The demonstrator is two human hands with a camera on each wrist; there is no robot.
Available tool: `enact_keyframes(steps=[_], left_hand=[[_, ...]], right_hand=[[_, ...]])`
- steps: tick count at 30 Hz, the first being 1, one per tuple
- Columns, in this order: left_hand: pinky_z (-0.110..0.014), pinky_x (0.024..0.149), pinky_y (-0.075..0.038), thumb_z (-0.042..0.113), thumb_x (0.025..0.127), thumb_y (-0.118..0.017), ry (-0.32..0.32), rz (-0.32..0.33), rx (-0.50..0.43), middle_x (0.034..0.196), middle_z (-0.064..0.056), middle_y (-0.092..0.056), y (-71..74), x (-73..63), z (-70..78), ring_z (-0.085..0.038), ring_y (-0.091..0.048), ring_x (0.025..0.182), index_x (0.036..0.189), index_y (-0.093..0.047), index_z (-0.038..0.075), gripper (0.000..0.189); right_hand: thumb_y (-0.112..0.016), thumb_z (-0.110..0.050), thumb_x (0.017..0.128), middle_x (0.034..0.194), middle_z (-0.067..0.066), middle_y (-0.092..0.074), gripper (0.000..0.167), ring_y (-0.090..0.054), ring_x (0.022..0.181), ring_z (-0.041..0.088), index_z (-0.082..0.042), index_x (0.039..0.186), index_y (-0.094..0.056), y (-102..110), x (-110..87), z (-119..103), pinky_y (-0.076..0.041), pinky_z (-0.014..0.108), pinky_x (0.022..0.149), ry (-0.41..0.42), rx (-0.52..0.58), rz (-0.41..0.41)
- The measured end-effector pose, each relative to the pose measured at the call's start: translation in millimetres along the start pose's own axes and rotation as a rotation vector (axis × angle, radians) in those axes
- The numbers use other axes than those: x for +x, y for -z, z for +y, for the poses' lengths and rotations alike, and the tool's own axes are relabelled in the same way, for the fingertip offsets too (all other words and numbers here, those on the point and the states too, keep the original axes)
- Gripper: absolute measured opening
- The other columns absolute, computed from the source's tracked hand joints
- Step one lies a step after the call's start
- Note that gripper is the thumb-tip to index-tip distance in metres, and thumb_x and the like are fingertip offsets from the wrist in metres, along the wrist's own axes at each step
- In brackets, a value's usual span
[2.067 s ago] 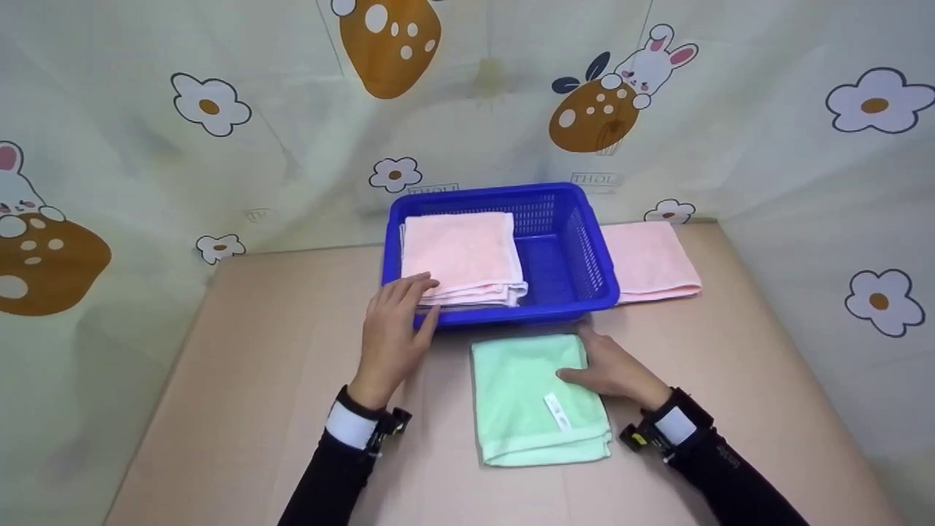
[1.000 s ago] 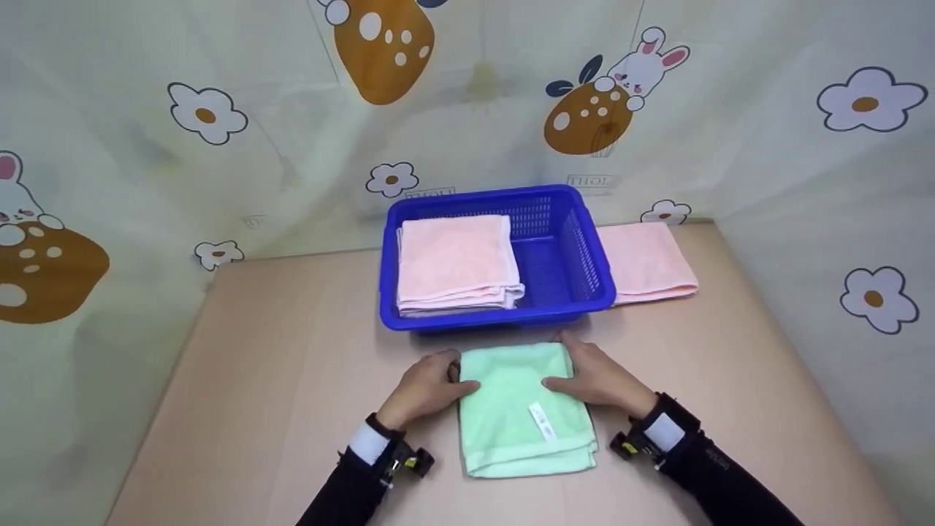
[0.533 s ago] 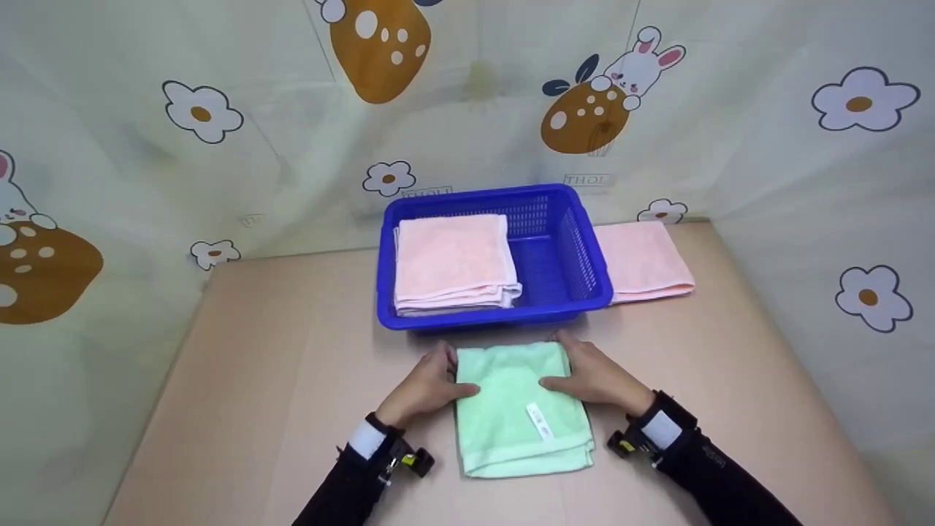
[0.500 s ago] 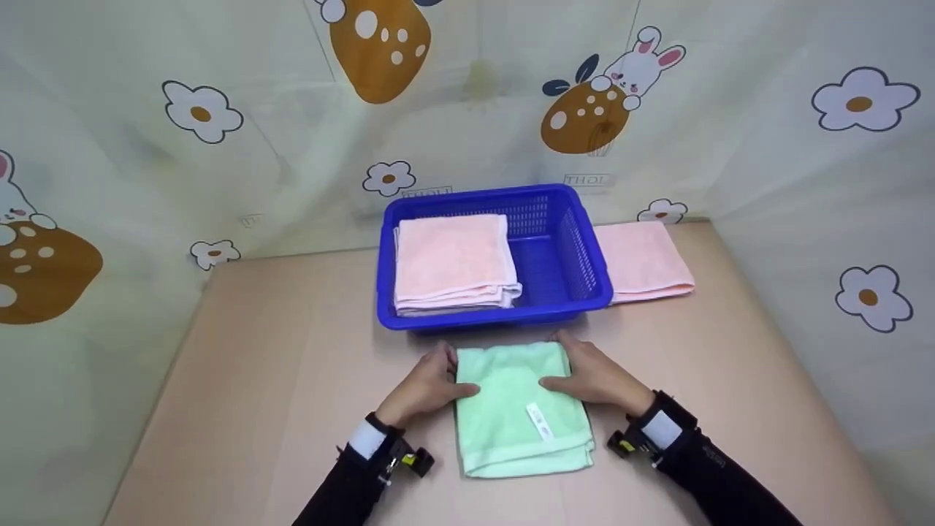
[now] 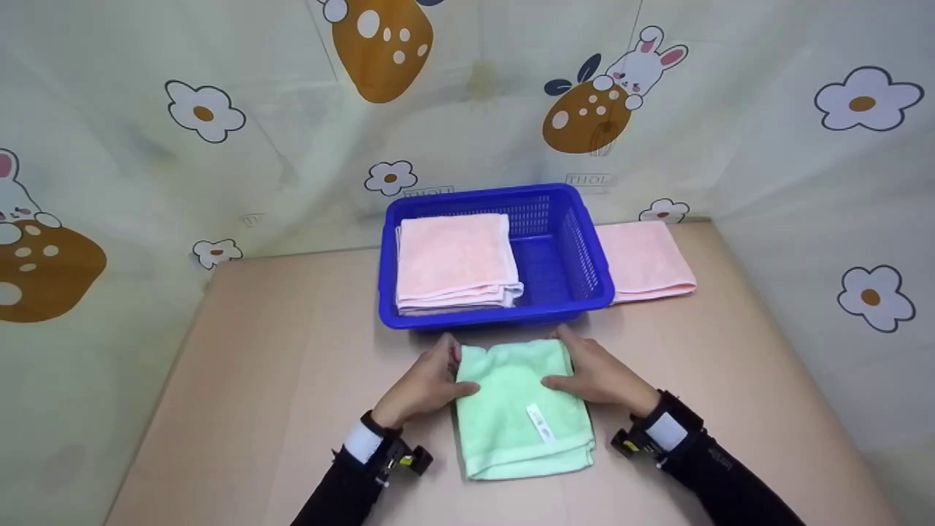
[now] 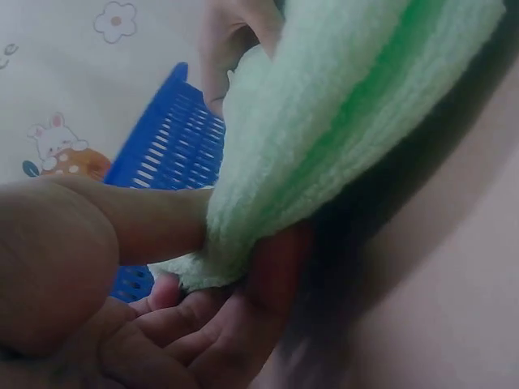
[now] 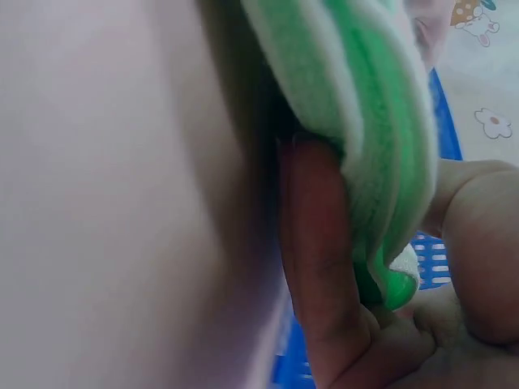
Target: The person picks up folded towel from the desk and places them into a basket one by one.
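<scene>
A folded mint-green towel [image 5: 511, 409] with a small white label lies in front of the basket in the head view. My left hand [image 5: 424, 383] pinches its left edge, thumb on top and fingers beneath, as the left wrist view shows of the towel [image 6: 324, 105]. On the opposite edge my right hand [image 5: 603, 372] grips in the same way; in the right wrist view its fingers [image 7: 320, 235] run under the layered folds. The far edge of the towel ripples slightly between both hands.
A blue plastic basket [image 5: 551, 314] stands just beyond the towel, with a stack of folded pink towels [image 5: 456, 256] in its left half. Another folded pink towel [image 5: 646, 259] lies right of the basket. A printed curtain [image 5: 292, 146] hangs behind the table [image 5: 256, 380].
My left hand has come from the basket's front-left rim down to the green towel and taken its left edge. The towel has shifted slightly left, and its far edge now ripples.
</scene>
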State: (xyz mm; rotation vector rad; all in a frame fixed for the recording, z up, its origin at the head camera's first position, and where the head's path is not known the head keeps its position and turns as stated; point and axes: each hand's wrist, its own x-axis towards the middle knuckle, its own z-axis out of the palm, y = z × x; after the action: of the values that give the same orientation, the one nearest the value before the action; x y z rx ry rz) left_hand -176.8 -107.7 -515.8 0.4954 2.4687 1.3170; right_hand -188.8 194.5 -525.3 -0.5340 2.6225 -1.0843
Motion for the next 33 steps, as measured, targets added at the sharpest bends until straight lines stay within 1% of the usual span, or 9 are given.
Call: enact_keyframes(steps=[6, 10, 14, 18, 21, 25, 29, 31, 33], left_hand=[[-0.021, 0.061, -0.039, 0.004, 0.091, -0.074, -0.050, -0.064, -0.050, 0.082, -0.001, -0.037, 19.4, -15.3, 19.1, -0.012, -0.047, 0.070, 0.103, -0.038, 0.001, 0.038], [-0.019, 0.059, -0.038, 0.001, 0.091, -0.072, -0.068, -0.044, -0.076, 0.080, -0.002, -0.036, 34.3, -26.9, 32.0, -0.011, -0.047, 0.069, 0.103, -0.036, 0.002, 0.038], [-0.019, 0.060, -0.039, -0.001, 0.092, -0.071, -0.108, 0.000, -0.085, 0.085, -0.004, -0.038, 44.7, -35.3, 41.8, -0.013, -0.047, 0.071, 0.104, -0.036, 0.003, 0.037], [-0.020, 0.067, -0.042, -0.004, 0.092, -0.068, -0.141, 0.073, -0.106, 0.087, -0.005, -0.041, 48.5, -38.3, 49.5, -0.014, -0.048, 0.076, 0.106, -0.036, 0.005, 0.036], [-0.019, 0.068, -0.041, -0.007, 0.092, -0.067, -0.155, 0.132, -0.151, 0.085, -0.003, -0.040, 47.5, -37.7, 54.7, -0.012, -0.046, 0.076, 0.107, -0.037, 0.006, 0.036], [-0.018, 0.066, -0.042, -0.010, 0.092, -0.065, -0.214, 0.194, -0.199, 0.087, -0.002, -0.045, 44.7, -34.4, 59.5, -0.012, -0.048, 0.078, 0.108, -0.038, 0.006, 0.035], [-0.021, 0.069, -0.047, -0.011, 0.094, -0.062, -0.278, 0.239, -0.168, 0.092, -0.003, -0.048, 43.4, -32.0, 62.3, -0.016, -0.054, 0.085, 0.111, -0.038, 0.004, 0.033], [-0.023, 0.073, -0.051, -0.011, 0.096, -0.060, -0.293, 0.250, -0.134, 0.097, -0.005, -0.049, 43.9, -32.1, 63.4, -0.017, -0.058, 0.090, 0.113, -0.038, 0.004, 0.032], [-0.026, 0.077, -0.056, -0.010, 0.097, -0.059, -0.301, 0.267, -0.100, 0.103, -0.007, -0.053, 45.4, -32.8, 64.8, -0.018, -0.063, 0.096, 0.115, -0.038, 0.005, 0.031]], right_hand=[[-0.083, -0.023, 0.087, 0.102, 0.000, -0.069, 0.048, -0.063, 0.092, 0.017, -0.013, 0.122, -0.051, 12, -7.6, -18, -0.055, 0.038, 0.085, 0.099, 0.052, 0.043], [-0.083, -0.025, 0.088, 0.106, -0.003, -0.069, 0.047, -0.064, 0.098, 0.016, -0.016, 0.123, -0.052, 16, -11.4, -33, -0.054, 0.039, 0.091, 0.154, 0.086, 0.103], [-0.082, -0.026, 0.089, 0.110, -0.003, -0.068, 0.049, -0.063, 0.103, 0.015, -0.016, 0.126, -0.052, 18, -13.4, -43, -0.054, 0.039, 0.093, 0.205, 0.110, 0.190], [-0.084, -0.023, 0.088, 0.112, -0.002, -0.067, 0.052, -0.063, 0.102, 0.014, -0.013, 0.127, -0.052, 18, -14.4, -48, -0.055, 0.033, 0.089, 0.267, 0.118, 0.297], [-0.086, -0.018, 0.086, 0.113, -0.001, -0.067, 0.053, -0.063, 0.098, 0.013, -0.009, 0.126, -0.053, 19, -15.9, -51, -0.056, 0.030, 0.082, 0.300, 0.117, 0.372], [-0.087, -0.012, 0.084, 0.116, 0.004, -0.067, 0.055, -0.064, 0.091, 0.012, -0.004, 0.127, -0.053, 23, -17.7, -53, -0.059, 0.028, 0.073, 0.338, 0.139, 0.437], [-0.087, -0.009, 0.082, 0.115, 0.008, -0.068, 0.057, -0.064, 0.082, 0.011, -0.001, 0.127, -0.053, 28, -15.1, -55, -0.059, 0.029, 0.063, 0.386, 0.159, 0.478], [-0.088, -0.009, 0.082, 0.114, 0.009, -0.069, 0.057, -0.066, 0.086, 0.012, 0.000, 0.127, -0.053, 29, -12.3, -56, -0.060, 0.029, 0.067, 0.404, 0.149, 0.499], [-0.088, -0.010, 0.082, 0.116, 0.010, -0.070, 0.057, -0.066, 0.096, 0.014, 0.001, 0.126, -0.054, 31, -8.5, -58, -0.060, 0.029, 0.077, 0.413, 0.136, 0.517]])
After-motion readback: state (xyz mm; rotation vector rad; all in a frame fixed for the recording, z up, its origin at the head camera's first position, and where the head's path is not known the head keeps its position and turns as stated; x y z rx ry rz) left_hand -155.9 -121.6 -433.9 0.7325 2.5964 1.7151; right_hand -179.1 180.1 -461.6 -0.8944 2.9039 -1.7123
